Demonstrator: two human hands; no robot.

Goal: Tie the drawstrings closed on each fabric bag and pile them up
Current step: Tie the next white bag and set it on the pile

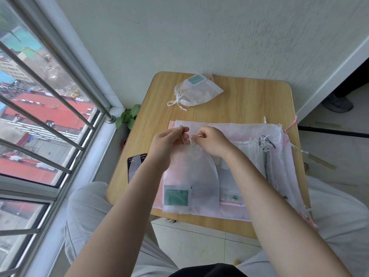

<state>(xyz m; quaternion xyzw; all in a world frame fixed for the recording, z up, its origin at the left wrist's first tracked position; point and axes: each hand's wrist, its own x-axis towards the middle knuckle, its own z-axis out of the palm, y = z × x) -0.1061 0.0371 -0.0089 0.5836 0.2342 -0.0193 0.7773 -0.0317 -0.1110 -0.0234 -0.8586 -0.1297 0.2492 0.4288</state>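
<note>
Both forearms are bare, with no sleeves, at lower centre of the frame. Left hand [169, 141] and right hand [211, 141] are ungloved. Light grey trousers [85, 212] cover the knees; a dark garment [207, 271] occupies the bottom edge.

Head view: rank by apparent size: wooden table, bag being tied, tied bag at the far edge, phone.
1. wooden table
2. bag being tied, held at its neck by the left hand and right hand
3. tied bag, though it lies farther away, so unsure
4. phone, partly hidden

Phone [135, 166] on table [249, 96]; plant [128, 115]
</note>
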